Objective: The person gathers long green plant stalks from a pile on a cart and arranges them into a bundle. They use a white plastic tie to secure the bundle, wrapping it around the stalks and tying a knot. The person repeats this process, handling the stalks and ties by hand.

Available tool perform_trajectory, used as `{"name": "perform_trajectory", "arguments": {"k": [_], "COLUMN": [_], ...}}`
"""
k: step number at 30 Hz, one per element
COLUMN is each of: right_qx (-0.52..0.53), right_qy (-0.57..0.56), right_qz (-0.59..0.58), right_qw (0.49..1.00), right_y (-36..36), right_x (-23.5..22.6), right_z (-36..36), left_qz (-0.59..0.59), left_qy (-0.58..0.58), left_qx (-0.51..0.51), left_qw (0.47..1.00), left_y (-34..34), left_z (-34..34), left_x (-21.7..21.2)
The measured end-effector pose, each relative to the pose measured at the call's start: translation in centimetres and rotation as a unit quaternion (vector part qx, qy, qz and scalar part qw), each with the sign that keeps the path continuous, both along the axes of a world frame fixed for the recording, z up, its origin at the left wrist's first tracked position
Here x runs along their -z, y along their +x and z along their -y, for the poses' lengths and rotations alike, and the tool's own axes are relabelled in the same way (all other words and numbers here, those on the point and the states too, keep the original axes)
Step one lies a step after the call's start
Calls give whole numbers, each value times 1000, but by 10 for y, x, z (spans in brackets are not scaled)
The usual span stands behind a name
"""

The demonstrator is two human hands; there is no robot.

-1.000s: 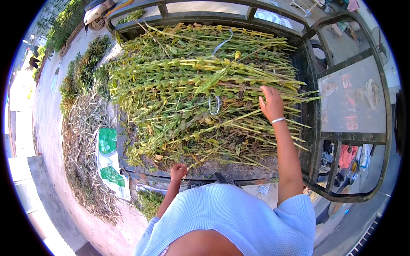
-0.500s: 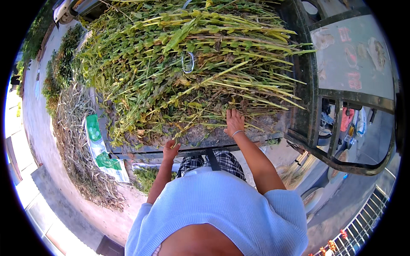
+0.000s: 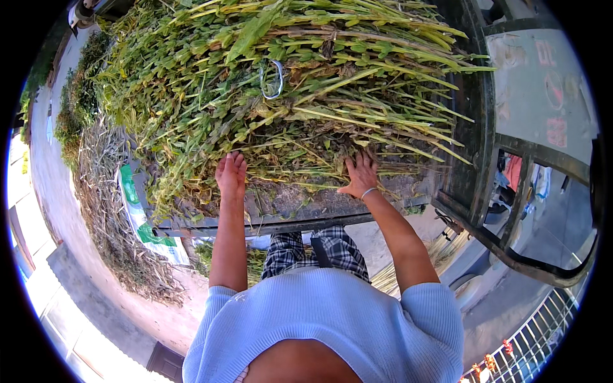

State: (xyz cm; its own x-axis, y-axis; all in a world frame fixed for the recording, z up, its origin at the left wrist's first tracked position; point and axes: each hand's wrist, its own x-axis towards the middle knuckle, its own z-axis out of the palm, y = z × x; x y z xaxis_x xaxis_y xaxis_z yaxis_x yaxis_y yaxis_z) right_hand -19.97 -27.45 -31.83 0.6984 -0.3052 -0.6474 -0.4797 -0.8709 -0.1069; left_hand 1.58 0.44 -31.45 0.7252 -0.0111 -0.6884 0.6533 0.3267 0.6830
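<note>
A thick heap of cut green and yellow plant stalks [image 3: 255, 96], leafy and set with pods, covers the dark cargo bed [image 3: 306, 207] in front of me. At the heap's near edge my right hand [image 3: 359, 173], a bracelet on its wrist, lies with fingers and thumb spread, its fingertips on the lower stalks. Farther left, my left hand [image 3: 231, 175] is raised at the same edge with its fingers curled together. Whatever may be between those fingers is hidden. A white-and-blue loop of strap or cord [image 3: 272, 80] lies on top of the stalks.
The bed's near rim [image 3: 255, 228] runs across just before my legs. A dark metal frame [image 3: 476, 127] with a pale panel [image 3: 539, 89] rises at the right. Dried stalks [image 3: 105, 217] and a green-and-white sack [image 3: 143, 217] lie on the left. A white railing [image 3: 530, 338] stands at lower right.
My left hand has moved up and inward from the bed's near rim to the stalks. My right hand has shifted slightly right and its fingers have spread. The view has shifted a little.
</note>
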Motion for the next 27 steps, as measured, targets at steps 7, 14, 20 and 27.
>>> {"name": "perform_trajectory", "arguments": {"k": [7, 14, 20, 27], "right_qx": [-43, -85, -116, -103], "right_qy": [33, -30, 22, 195], "right_qz": [19, 56, 72, 24], "right_qw": [998, 994, 990, 975], "right_y": [-14, -9, -9, 31], "right_x": [-2, 28, 35, -41], "right_z": [6, 5, 20, 50], "left_qz": [-90, -47, -23, -277], "left_qy": [195, 164, 189, -138], "left_qx": [128, 120, 101, 69], "left_qw": [968, 978, 977, 949], "left_y": [41, 18, -100, -172], "left_z": [-7, -7, -18, 15], "left_x": [30, 11, 27, 59]}}
